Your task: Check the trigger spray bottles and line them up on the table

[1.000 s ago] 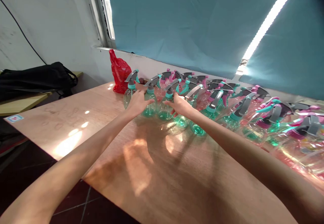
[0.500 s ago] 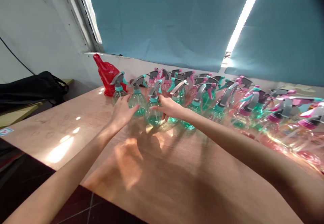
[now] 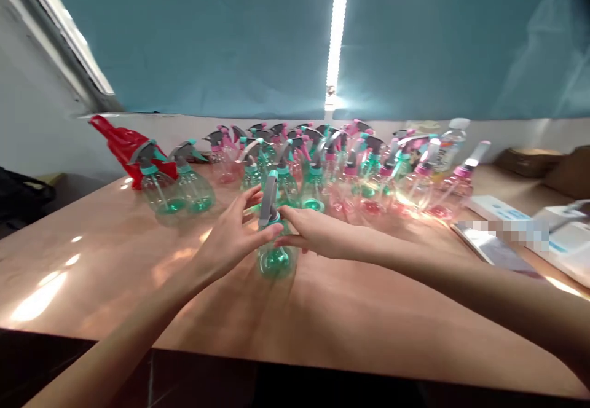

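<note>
A clear green spray bottle with a grey and teal spray head stands upright on the wooden table, in front of the other bottles. My left hand is at its left side, fingers apart and curved, the thumb reaching across the front of the neck. From the right, my right hand has its fingers wrapped on the bottle's neck and upper body. Whether my left fingers touch the bottle is hard to tell. Two more green bottles stand to the left.
Several green and pink spray bottles stand in rows behind. A red plastic bag is at the back left. At the right are a capped clear bottle, a flat dark device and white boxes.
The view has turned right. The green bottle between my hands has come away from the row, nearer to me, and both hands have moved with it.
</note>
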Tool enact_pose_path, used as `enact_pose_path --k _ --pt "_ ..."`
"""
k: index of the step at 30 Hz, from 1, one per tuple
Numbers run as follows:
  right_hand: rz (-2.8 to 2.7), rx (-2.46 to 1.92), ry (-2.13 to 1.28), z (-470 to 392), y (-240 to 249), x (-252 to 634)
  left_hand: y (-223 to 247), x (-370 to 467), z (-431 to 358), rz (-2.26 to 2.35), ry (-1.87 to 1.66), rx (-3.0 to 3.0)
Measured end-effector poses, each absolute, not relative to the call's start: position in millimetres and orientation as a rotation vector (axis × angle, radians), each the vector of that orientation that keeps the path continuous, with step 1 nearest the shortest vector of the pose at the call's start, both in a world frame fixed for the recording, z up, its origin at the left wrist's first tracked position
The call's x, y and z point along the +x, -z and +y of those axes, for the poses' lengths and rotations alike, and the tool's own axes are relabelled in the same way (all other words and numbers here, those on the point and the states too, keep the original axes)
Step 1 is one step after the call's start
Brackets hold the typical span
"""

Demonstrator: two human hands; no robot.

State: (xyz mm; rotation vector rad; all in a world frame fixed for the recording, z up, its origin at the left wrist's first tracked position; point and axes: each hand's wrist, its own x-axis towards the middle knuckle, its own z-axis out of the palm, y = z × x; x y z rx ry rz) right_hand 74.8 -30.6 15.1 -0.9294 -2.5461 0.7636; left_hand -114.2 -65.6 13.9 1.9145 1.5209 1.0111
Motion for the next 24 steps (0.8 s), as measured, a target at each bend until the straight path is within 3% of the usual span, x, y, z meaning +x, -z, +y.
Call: enact_pose_path --k 11,17,24 --pt "-2.490 -1.047 -0.516 -63 -12 198 -10 32 -52 1.284 -1.081 2.158" --pt "-2.492 -1.052 -0.439 -64 -2 226 7 56 -45 1.111 -1.271 2.044" --pt "-2.438 -1.174 -0.359 -38 46 260 10 42 -30 1.084 -1.326 2.011"
